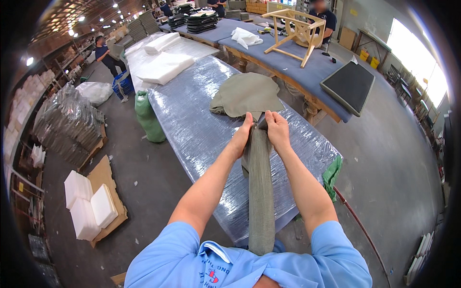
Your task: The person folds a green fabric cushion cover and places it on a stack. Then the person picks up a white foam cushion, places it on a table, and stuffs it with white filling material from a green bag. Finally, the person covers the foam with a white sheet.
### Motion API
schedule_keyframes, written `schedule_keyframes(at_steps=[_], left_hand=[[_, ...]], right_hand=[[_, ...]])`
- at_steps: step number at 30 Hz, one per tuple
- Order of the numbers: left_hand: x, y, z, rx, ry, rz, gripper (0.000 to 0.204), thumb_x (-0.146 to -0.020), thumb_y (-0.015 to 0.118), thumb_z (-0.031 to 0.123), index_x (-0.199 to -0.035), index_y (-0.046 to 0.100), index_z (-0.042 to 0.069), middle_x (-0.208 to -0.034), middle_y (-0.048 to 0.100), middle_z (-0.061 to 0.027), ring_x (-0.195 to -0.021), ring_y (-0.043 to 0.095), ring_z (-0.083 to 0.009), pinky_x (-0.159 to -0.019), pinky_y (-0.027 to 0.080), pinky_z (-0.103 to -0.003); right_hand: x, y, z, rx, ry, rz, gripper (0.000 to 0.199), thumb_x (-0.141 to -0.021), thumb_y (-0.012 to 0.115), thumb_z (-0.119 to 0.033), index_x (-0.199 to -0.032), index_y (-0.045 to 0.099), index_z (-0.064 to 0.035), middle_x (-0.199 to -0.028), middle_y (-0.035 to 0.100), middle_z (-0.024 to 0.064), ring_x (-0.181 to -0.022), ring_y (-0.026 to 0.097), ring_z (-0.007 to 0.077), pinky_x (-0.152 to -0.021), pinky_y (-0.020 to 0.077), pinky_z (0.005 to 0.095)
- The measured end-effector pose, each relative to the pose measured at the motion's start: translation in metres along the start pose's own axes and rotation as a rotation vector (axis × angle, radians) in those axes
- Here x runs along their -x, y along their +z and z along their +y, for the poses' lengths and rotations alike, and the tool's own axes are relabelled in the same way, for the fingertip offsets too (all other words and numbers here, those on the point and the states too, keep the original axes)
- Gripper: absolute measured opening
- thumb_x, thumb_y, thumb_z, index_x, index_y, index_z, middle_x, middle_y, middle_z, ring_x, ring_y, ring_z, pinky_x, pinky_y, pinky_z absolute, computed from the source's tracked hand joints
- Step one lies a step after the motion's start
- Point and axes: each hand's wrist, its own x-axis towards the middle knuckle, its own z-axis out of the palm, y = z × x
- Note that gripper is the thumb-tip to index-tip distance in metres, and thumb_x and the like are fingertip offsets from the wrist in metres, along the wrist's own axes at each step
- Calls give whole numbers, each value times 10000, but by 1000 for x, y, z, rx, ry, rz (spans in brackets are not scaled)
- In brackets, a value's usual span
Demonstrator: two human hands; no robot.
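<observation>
A long grey-green padded piece, like a fabric-covered cushion (261, 192), stands on edge between my arms, its near end against my shirt. At its far end, my left hand (242, 137) and my right hand (277, 129) are closed on the cover from either side, thumbs uppermost and close together. The fingers are mostly hidden under the cloth. Just beyond my hands lies a stack of cut grey-green fabric pieces (247, 93) on the table. The table (192, 129) is covered with shiny clear plastic film.
White foam sheets (165, 67) lie at the table's far end. On the blue bench to the right are a wooden chair frame (293, 33) and a black-bottomed cushion (350, 84). A green sack (149, 117) stands left; a green cloth (332, 175) hangs at the right corner. Several people work farther back.
</observation>
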Motion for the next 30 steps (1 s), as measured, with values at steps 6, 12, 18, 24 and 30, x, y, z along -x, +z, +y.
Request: schedule_keyframes(at_steps=[6,12,18,24,30], left_hand=[[19,21,-12,-409,214,96,799,-1019,353,725,-1140,677,4,-1076,678,-74,-990,607,-157,-884,467,-313],[17,23,-6,-581,187,24,586,-965,600,557,-1008,698,-19,-922,692,-77,-835,623,-165,-751,482,-326],[2,24,-13,-626,184,149,569,-909,583,531,-979,729,-15,-898,724,-206,-884,690,-335,-820,501,-422],[12,10,-29,-124,202,123,482,-1063,483,455,-1203,672,35,-1097,703,-36,-967,618,-174,-882,473,-330],[20,-43,-18,-287,265,17,337,-1060,577,303,-1288,634,63,-1126,673,27,-1007,588,-76,-928,472,-306]], right_hand=[[-20,16,-29,401,30,-12,514,-950,647,-445,-696,648,1,-652,612,187,-603,563,335,-634,455,466],[-31,20,-30,615,-26,-76,378,-909,643,-352,-729,714,-27,-759,686,215,-749,669,421,-727,519,516],[-42,27,-18,637,-58,-22,344,-902,641,-338,-762,734,-39,-790,708,203,-773,682,423,-759,535,513],[-40,-1,-6,303,64,-72,516,-933,676,-444,-672,639,-1,-628,610,86,-600,549,220,-610,430,396],[-6,-24,7,-255,171,-353,378,-961,709,-382,-792,659,-47,-764,571,-65,-740,483,60,-667,378,269]])
